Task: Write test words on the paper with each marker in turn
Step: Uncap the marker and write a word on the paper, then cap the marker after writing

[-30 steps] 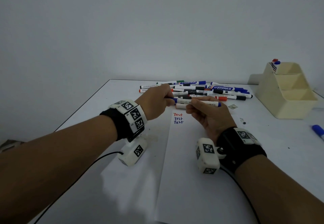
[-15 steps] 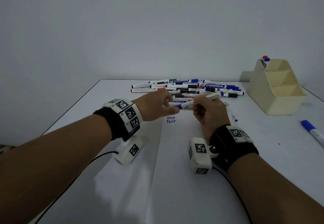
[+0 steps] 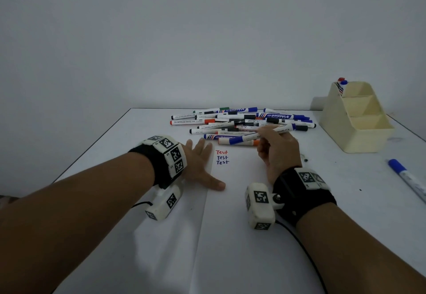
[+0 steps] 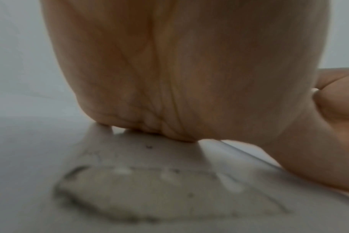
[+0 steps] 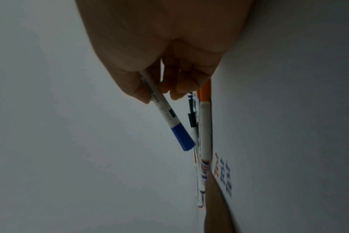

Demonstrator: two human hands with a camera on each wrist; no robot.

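A white paper (image 3: 230,224) lies on the table with three lines reading "Test" (image 3: 222,157), one red and two blue. My left hand (image 3: 200,162) lies flat on the paper's left edge, fingers spread and thumb out; its wrist view shows the palm (image 4: 189,78) down on the surface. Above the paper's top edge, my right hand (image 3: 265,137) holds a white marker (image 3: 272,132) with its blue cap (image 3: 237,140) on, pointing left. In the right wrist view the thumb and fingers (image 5: 141,94) pinch that marker (image 5: 163,110) mid-barrel, and the written words (image 5: 223,173) show beyond it.
A pile of several markers (image 3: 242,121) lies across the back of the table, just beyond my right hand. A cream tiered organizer (image 3: 355,118) stands at the back right with two markers in its top slot. One blue-capped marker (image 3: 405,178) lies alone at the right.
My left hand has let go of the marker's cap end, moved down and left, and now lies flat on the paper. My right hand keeps the capped marker, tilted up to the right.
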